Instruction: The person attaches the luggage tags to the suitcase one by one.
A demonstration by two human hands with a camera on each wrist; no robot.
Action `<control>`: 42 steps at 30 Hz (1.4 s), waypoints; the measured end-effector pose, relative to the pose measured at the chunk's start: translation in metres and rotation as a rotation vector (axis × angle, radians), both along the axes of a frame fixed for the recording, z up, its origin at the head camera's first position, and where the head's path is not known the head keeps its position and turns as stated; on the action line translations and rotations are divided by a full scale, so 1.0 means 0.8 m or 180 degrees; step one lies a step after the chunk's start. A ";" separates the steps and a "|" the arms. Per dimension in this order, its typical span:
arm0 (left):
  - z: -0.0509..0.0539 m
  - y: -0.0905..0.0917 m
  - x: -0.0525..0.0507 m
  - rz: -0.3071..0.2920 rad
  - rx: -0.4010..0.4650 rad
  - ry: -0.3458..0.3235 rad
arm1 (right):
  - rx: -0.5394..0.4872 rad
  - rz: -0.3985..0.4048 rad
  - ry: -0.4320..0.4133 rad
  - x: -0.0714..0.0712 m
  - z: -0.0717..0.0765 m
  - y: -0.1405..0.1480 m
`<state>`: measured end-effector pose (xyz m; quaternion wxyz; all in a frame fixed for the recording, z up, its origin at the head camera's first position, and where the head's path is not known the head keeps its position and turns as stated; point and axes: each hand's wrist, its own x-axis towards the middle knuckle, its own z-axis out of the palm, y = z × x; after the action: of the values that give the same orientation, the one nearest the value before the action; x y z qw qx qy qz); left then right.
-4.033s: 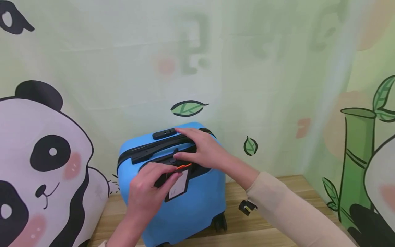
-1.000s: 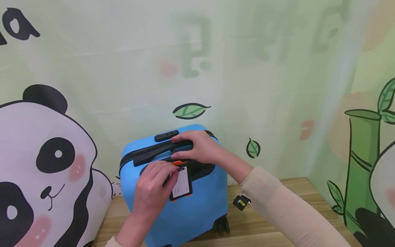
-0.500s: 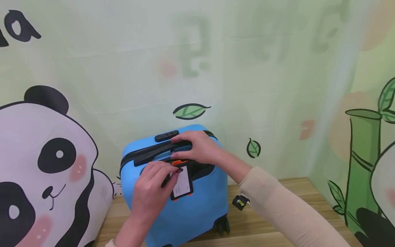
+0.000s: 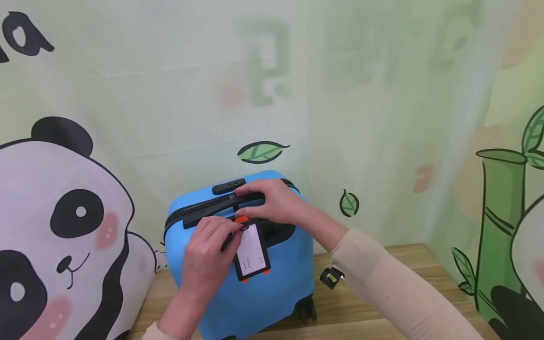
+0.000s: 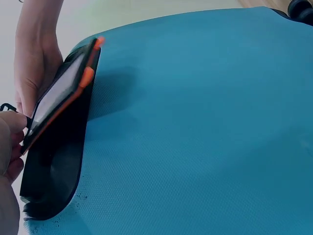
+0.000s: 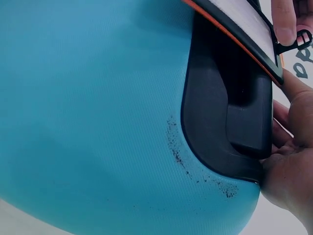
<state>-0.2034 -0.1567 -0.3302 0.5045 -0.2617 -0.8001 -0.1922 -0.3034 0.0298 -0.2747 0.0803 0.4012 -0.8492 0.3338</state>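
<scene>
A blue hard-shell suitcase stands upright on the floor, its black carry handle across the top. My left hand pinches the small black strap end of a luggage tag. The tag is black with orange edges and a white card, and hangs tilted against the suitcase front. My right hand grips the carry handle, fingers over it and thumb below, near the tag's orange top. In the right wrist view the thumb lies close to a tag corner. My left fingers hide part of the strap.
A black combination lock sits behind the handle. Below the handle is a black recess. A small black object with a yellow mark shows beside the right sleeve. A printed cloth backdrop rises behind; the floor is wood-patterned.
Over the last half second the tag has swung slightly down, its lower end shifting right. My left hand has moved slightly left and up. The right hand has stayed at the handle.
</scene>
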 end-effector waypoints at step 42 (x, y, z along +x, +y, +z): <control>-0.002 -0.009 -0.010 0.0072 0.0013 -0.0018 | 0.0478 0.0261 -0.0180 -0.025 0.027 -0.021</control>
<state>-0.2116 -0.1640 -0.3317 0.5049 -0.2511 -0.8040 -0.1889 -0.3233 0.0129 -0.2528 0.0123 0.4309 -0.8567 0.2835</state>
